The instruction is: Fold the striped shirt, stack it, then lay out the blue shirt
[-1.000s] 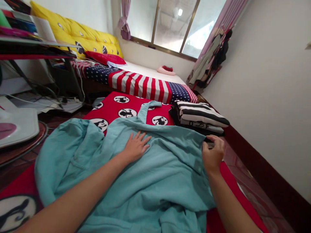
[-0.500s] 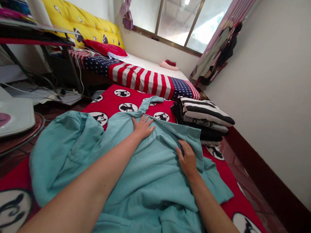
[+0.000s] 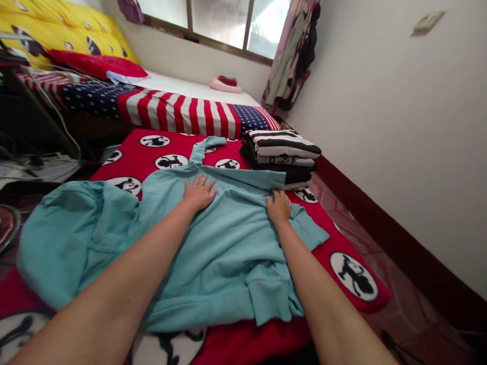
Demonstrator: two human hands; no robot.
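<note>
A teal hooded sweatshirt point(image 3: 228, 243) lies spread and wrinkled on the red cover with monkey prints point(image 3: 140, 144). Its hood bulges toward the left, and a ribbed cuff point(image 3: 271, 291) rests near the lower edge. My left hand point(image 3: 200, 193) presses flat on the upper part of the sweatshirt, fingers spread. Toward the right end, my right hand point(image 3: 280, 207) rests on the fabric beside a folded-over edge. Its fingers are slightly bent and the thumb stands apart; no pinch of cloth shows. A narrow teal strip sticks out beyond the far edge.
A stack of folded clothes point(image 3: 285, 157) stands just past my right hand, striped one on top. Behind is a bed with a stars-and-stripes cover point(image 3: 182, 109). Hanging clothes point(image 3: 292, 56) and a wall point(image 3: 380, 101) are at right; cables point(image 3: 57, 109) hang at left.
The view has shifted right and back, showing more of the sweatshirt's near edge. My right hand has slid outward along the fabric to the folded edge. My left hand stays pressed on the cloth.
</note>
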